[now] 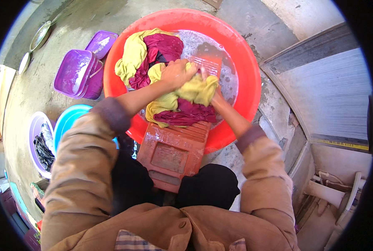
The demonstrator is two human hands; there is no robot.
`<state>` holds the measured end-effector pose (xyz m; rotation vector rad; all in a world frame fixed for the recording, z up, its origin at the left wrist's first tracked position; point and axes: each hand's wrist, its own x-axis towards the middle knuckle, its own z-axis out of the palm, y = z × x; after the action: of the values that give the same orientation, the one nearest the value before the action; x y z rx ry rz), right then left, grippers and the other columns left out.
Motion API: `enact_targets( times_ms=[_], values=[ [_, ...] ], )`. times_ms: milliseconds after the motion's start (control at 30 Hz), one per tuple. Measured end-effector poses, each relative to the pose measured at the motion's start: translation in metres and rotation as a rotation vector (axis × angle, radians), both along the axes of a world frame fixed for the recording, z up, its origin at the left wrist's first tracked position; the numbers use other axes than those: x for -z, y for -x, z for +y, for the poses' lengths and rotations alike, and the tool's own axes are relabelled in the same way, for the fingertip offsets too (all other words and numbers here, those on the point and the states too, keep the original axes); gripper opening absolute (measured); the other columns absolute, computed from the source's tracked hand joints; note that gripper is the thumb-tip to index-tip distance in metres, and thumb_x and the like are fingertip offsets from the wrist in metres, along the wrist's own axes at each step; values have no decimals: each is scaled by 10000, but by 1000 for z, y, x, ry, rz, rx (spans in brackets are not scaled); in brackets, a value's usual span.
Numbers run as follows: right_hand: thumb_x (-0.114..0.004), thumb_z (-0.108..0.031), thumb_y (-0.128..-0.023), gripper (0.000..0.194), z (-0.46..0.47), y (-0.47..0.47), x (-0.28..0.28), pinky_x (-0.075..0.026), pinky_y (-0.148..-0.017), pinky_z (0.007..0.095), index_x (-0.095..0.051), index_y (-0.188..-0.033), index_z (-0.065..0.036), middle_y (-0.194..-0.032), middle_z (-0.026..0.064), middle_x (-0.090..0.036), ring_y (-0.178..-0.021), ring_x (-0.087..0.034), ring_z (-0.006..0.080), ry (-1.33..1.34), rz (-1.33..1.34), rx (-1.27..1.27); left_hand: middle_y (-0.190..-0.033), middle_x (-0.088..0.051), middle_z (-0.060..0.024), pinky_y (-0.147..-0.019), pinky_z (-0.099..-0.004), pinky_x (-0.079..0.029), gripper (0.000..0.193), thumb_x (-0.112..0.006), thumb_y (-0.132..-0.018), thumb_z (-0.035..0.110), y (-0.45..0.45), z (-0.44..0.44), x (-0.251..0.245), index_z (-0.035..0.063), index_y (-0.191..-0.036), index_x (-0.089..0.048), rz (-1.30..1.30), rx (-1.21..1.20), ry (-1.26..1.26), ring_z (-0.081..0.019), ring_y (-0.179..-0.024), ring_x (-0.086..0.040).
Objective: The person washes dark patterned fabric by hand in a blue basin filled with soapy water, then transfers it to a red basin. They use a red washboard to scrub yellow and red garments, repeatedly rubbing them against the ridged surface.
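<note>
A wet yellow and maroon cloth (196, 92) lies bunched over a reddish-brown plastic washboard (174, 157). My left hand (177, 73) is closed on its yellow part from above. At the right, my right hand (215, 95) grips the same cloth, its fingers partly covered by the folds. The washboard slants from between my knees into a large red plastic tub (249, 81), and its far ribbed end meets sudsy water (227, 86). More yellow and maroon fabric (164, 47) is heaped on the tub's left side; whether it joins the cloth in my hands is hidden.
Left of the tub stand a purple bucket (69, 73) holding white powder and a purple lid (103, 44). Nearer me are a blue basin (70, 117) and a pale lilac basin (32, 135) with dark cloth. A panelled metal door (327, 97) bounds the right.
</note>
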<state>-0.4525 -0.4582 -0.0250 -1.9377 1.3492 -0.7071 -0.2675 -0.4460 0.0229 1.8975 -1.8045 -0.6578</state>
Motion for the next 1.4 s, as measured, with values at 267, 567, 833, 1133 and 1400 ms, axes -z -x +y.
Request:
enact_targets(
  times_ms=[267, 567, 833, 1133, 1400],
  values=[
    [-462, -259, -915, 276, 121, 8, -50, -414, -814, 494, -557, -974, -7, -1027, 210, -575, -960, -568, 384, 463, 68, -327, -927, -592, -148, -770, -463, -465, 348, -702, -737, 338, -18, 107, -36, 55, -901, -583, 164, 660, 512, -341, -872, -575],
    [-461, -449, -1009, 508, -68, 22, 7, -455, -959, 379, -592, -1281, -40, -1189, 131, -660, -1099, -611, 274, -201, -143, 413, -1017, -642, -158, -832, -407, -492, 343, -566, -956, 357, -11, -62, -22, 29, -1023, -640, 153, 45, 437, -286, -983, -607],
    [-754, -313, -869, 586, 49, 40, -56, -490, -907, 344, -500, -1296, -2, -1210, 158, -591, -1094, -579, 225, 0, -213, -4, -1251, -487, -253, -991, -433, -429, 772, -795, -772, 437, -55, 108, -21, -30, -1282, -449, 7, 250, 345, -379, -1161, -496],
    [-690, -154, -893, 226, -35, 64, -115, -488, -510, 228, -579, -1027, -9, -796, 59, -658, -597, -590, 85, -190, -583, 358, -948, -685, -21, -718, -243, -510, 301, -513, -930, 30, -143, 89, -76, 25, -1189, -666, 455, -205, 180, -79, -801, -612],
    [-708, -199, -846, 409, 37, -3, -97, -468, -955, 418, -601, -1196, -16, -1153, 200, -612, -1098, -586, 348, 99, -143, -107, -1095, -700, -98, -874, -313, -537, 274, -478, -972, 23, -218, 109, -57, 7, -1183, -652, 1079, -539, 172, -187, -956, -672]
  ],
)
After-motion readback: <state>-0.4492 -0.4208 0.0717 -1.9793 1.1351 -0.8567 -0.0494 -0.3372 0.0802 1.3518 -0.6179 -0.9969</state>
